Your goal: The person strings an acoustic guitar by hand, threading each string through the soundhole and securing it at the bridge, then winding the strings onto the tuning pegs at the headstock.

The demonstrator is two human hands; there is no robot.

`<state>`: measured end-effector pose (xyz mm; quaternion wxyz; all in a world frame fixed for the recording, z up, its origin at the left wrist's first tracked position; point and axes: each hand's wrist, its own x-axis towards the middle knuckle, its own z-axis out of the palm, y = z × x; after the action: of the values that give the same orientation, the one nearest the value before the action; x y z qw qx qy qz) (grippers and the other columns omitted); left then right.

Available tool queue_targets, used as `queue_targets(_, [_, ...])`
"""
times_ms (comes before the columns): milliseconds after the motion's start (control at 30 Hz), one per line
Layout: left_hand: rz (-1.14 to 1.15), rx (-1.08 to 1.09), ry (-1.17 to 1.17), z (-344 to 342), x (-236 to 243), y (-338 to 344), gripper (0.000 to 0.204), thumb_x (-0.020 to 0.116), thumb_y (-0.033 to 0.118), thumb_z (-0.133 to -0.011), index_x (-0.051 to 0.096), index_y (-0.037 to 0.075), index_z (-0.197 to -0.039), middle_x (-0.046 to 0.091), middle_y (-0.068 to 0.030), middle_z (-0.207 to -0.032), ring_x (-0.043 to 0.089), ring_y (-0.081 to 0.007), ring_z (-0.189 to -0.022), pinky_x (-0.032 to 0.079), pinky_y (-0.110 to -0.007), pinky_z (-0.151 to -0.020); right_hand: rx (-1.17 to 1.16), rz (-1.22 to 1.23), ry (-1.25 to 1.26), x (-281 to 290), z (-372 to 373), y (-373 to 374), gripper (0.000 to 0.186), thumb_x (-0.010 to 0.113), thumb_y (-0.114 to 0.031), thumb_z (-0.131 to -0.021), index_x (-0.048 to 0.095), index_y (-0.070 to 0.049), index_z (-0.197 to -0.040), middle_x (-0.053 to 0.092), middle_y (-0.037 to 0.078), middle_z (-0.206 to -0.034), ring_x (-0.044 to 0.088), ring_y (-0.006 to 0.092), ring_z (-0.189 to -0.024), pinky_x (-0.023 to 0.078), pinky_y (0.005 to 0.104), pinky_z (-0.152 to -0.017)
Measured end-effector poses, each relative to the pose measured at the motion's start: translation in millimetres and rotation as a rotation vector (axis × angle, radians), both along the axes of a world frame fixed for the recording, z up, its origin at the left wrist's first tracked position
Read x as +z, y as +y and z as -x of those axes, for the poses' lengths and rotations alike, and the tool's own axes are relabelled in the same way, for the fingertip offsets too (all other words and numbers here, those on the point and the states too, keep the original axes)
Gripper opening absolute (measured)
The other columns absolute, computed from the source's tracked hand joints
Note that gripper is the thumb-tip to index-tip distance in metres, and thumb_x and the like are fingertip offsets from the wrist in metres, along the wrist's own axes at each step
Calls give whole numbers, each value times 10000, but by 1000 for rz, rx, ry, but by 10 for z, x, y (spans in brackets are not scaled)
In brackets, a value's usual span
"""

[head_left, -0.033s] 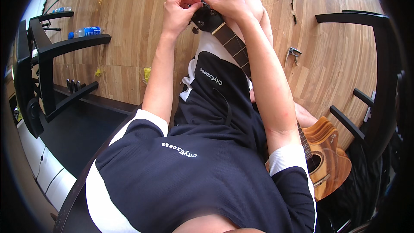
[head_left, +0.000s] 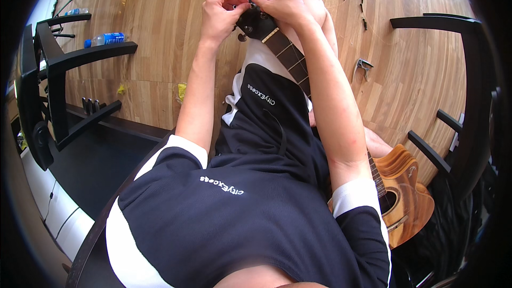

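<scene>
The black headstock (head_left: 257, 25) of a guitar lies at the top of the head view, over my legs, with shiny tuning posts on its face and a tuning peg (head_left: 242, 37) at its left edge. My left hand (head_left: 220, 15) is at its far left side, thumb and fingers closed in a pinch. Against those fingertips, my right hand (head_left: 284, 2) pinches too, at a tuning post. Whatever is between the fingers is too small to make out. The dark fretboard (head_left: 290, 58) runs toward me under my right forearm; the wooden guitar body (head_left: 413, 200) shows at my right side.
On the wood floor at right lie a capo (head_left: 364, 65) and several small black pieces (head_left: 365, 24) near thin strings. A bottle with a blue label (head_left: 109, 39) lies at left by black chair legs (head_left: 96, 57). Another black chair (head_left: 469, 74) stands at right. Yellow scraps (head_left: 182, 92) lie left of my legs.
</scene>
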<state>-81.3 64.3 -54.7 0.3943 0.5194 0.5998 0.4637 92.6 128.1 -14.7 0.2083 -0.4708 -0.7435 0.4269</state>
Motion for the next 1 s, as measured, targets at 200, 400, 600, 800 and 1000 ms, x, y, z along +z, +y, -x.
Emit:
queue_targets(200, [-42, 51, 35, -40, 28, 11, 183, 771, 47, -771, 769, 87, -949, 720, -21, -773, 651, -81, -706, 522, -235, -645, 59, 49, 19, -210, -29, 99, 193, 703, -183, -784, 774, -103, -945, 746, 122, -866, 720, 254, -851, 562, 354, -824])
queue_targets(400, [2, 39, 135, -61, 90, -37, 195, 780, 60, -801, 747, 51, -993, 705, -4, -808, 633, -65, -738, 506, -216, -669, 49, -24, -74, -79, -11, 40, 150, 691, -145, -784, 764, -95, -905, 733, 137, -839, 709, 284, -846, 550, 381, -810])
queue_targets(600, [-77, 78, 184, -53, 27, -68, 185, 764, 76, -788, 755, 54, -971, 739, -40, -818, 685, -109, -746, 523, -252, -672, 1, -73, -101, -137, 3, 38, 145, 681, -123, -790, 756, -86, -908, 719, 160, -834, 697, 314, -855, 536, 398, -808])
queue_targets(800, [-48, 83, 215, -155, 130, -82, 193, 749, 76, -778, 755, 49, -969, 747, -66, -814, 707, -137, -746, 535, -269, -693, -1, -127, -90, -151, 43, 12, 145, 676, -124, -783, 750, -78, -899, 715, 161, -841, 689, 327, -851, 532, 400, -810])
queue_targets(1000, [-69, 52, 269, -131, 35, -75, 204, 756, 108, -819, 757, 76, -1020, 740, -23, -832, 669, -79, -759, 513, -233, -680, 33, -167, -114, -156, 29, 4, 143, 641, -99, -771, 747, -71, -863, 709, 164, -828, 684, 339, -837, 532, 403, -805])
